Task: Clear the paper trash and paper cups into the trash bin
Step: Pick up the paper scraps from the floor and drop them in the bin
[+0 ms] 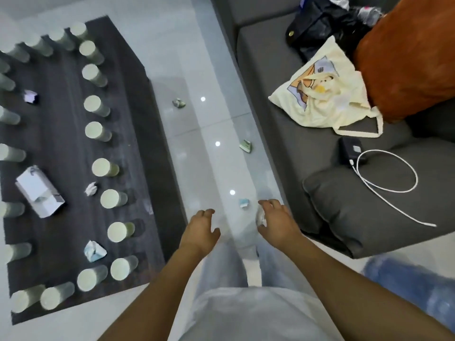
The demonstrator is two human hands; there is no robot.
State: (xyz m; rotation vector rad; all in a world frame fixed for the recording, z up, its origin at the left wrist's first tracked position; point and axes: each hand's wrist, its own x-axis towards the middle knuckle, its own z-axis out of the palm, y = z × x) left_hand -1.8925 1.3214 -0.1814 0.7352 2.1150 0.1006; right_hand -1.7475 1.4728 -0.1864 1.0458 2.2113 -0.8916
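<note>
My right hand point(277, 219) is closed on a crumpled white paper ball point(261, 217) low over the glossy floor, beside the sofa. My left hand point(200, 230) hangs open and empty a little to the left. A small blue-and-white paper scrap point(244, 203) lies on the floor just ahead of my right hand. Two more scraps lie further along the floor, a green one point(246, 145) and a grey-green one point(179, 103). On the dark coffee table point(61, 134), several upturned paper cups such as point(113, 198) ring the edges, with crumpled papers point(94, 251) point(90, 188) point(31, 96) inside the ring. No trash bin is in view.
A white tissue box point(40, 191) lies on the table. The grey sofa point(283, 134) on the right carries a cream tote bag point(325, 94), an orange cushion point(408, 62), a dark bag point(320, 25), a grey cushion point(369, 217) and a black device with a white cable point(386, 178).
</note>
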